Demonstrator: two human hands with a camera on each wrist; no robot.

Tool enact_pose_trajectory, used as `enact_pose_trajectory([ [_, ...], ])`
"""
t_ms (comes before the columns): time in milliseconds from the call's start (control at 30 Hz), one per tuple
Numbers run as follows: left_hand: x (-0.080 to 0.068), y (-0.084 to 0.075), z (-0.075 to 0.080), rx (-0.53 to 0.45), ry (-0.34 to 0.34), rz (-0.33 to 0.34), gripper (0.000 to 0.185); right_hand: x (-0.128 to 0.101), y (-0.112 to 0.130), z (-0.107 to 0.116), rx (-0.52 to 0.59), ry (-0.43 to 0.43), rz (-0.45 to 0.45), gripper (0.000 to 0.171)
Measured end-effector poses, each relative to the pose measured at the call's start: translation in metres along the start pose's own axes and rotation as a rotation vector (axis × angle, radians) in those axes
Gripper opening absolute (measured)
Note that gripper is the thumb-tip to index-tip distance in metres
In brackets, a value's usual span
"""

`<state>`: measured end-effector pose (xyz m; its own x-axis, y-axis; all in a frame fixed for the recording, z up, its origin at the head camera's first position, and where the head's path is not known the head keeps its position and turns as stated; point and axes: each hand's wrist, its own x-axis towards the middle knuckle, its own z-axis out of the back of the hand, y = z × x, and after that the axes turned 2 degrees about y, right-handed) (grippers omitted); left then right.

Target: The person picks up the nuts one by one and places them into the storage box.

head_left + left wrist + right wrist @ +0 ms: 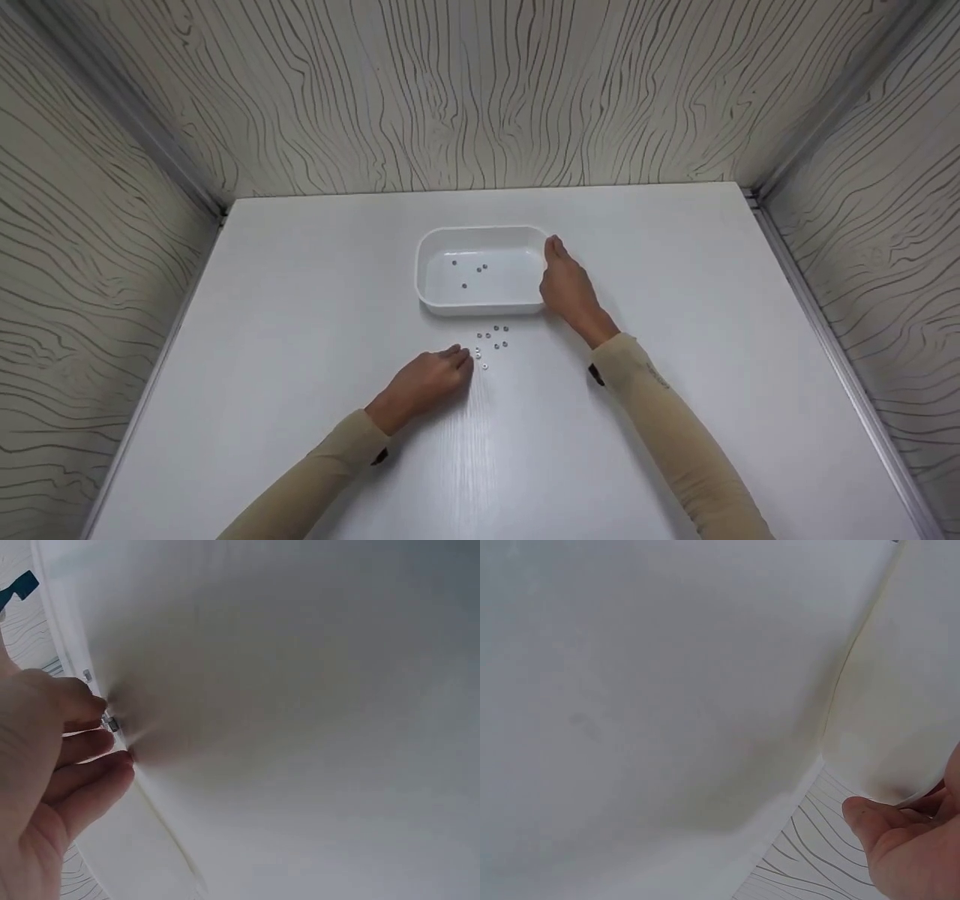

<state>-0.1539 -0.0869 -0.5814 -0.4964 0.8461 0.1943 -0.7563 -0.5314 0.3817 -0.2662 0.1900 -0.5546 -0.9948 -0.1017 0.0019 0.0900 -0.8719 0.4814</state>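
A white rectangular tray (480,309) sits on the white table, with several small metal nuts (464,286) scattered on its floor. My right hand (570,289) grips the tray's right end, fingers along the rim; the right wrist view shows the thumb and fingers at the tray wall (900,712). In front of the tray lies a loose group of more nuts (496,346). My left hand (431,379) is low over the table at the left side of this group, fingers bent. In the left wrist view, nuts (112,724) show in the gap between its thumb and fingers.
The white tabletop (315,300) extends around the tray on all sides. Wood-grain patterned panels (480,90) stand behind it and at both sides, with metal frame posts (150,135) at the corners.
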Motion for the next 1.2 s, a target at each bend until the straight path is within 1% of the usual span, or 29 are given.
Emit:
enact_pose_trajectory([
  [100,-0.001,-0.001,0.001,0.018,0.035,-0.02,0.023,0.0,0.001,0.0,0.009,0.008,-0.004,0.059],
  [200,-0.003,-0.001,0.001,0.056,0.041,-0.04,0.025,0.0,0.001,0.0,0.021,0.0,-0.006,0.059],
  [400,-0.004,-0.001,-0.001,0.127,-0.009,-0.071,0.024,0.001,0.002,0.002,0.021,-0.014,-0.008,0.058],
  [567,-0.003,-0.002,-0.003,0.164,-0.02,-0.088,0.02,-0.001,0.002,0.002,0.049,-0.012,-0.017,0.058],
  [700,-0.004,-0.001,-0.003,0.192,-0.042,-0.104,0.017,-0.003,0.001,0.0,0.038,-0.011,-0.01,0.059],
  [767,-0.005,0.0,-0.004,0.197,-0.057,-0.106,0.016,-0.005,0.001,-0.001,0.032,-0.013,-0.006,0.059],
  [933,-0.006,0.005,-0.004,0.18,-0.094,-0.104,0.024,-0.004,0.0,-0.001,0.028,-0.022,-0.003,0.058],
  [1000,-0.005,0.008,-0.003,0.177,-0.114,-0.101,0.027,-0.003,0.0,0.0,0.015,-0.028,0.003,0.058],
  [1200,-0.006,0.014,0.001,0.182,-0.187,-0.095,0.031,-0.002,0.0,0.0,-0.014,-0.027,0.008,0.057],
])
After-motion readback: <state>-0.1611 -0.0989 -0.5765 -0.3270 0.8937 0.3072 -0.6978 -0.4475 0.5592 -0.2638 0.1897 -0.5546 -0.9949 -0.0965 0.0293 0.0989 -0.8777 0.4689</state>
